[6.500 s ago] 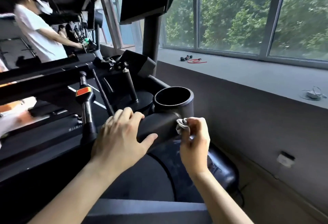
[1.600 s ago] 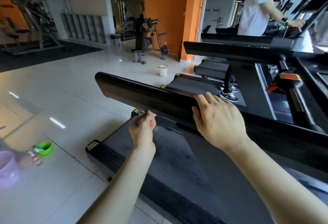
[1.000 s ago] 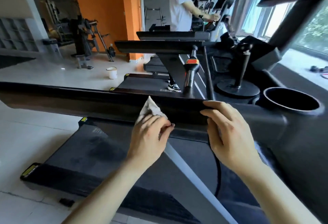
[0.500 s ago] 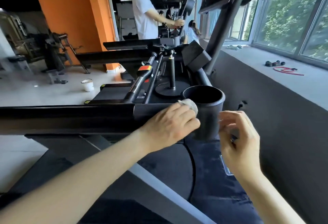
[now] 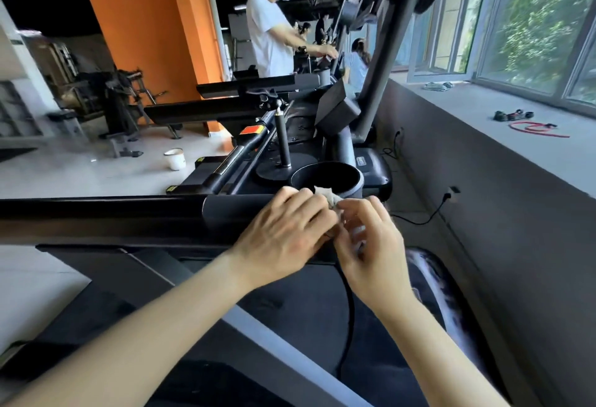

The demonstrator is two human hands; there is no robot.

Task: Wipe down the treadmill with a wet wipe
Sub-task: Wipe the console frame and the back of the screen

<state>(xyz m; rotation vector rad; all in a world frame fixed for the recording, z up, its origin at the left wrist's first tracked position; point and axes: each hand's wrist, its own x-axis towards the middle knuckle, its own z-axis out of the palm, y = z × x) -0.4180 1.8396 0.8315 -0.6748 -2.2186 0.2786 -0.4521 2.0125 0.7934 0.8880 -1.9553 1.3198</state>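
The black treadmill handrail (image 5: 129,219) runs across the view from the left and ends at a round cup holder (image 5: 327,180). A crumpled white wet wipe (image 5: 327,197) sits between my two hands just in front of the cup holder. My left hand (image 5: 287,232) lies over the rail's right end with its fingers on the wipe. My right hand (image 5: 371,245) meets it from the right, fingertips pinching the same wipe. Most of the wipe is hidden by my fingers. The treadmill belt (image 5: 306,310) lies dark below my arms.
A person in a white shirt (image 5: 271,35) stands at a neighbouring treadmill behind. A grey wall with a power socket (image 5: 453,190) and a windowsill (image 5: 516,129) runs along the right. A white bucket (image 5: 174,158) stands on the floor at the left.
My right hand has moved left to meet the left hand at the wipe. Before that my left hand slid the wipe rightward along the rail to the cup holder.
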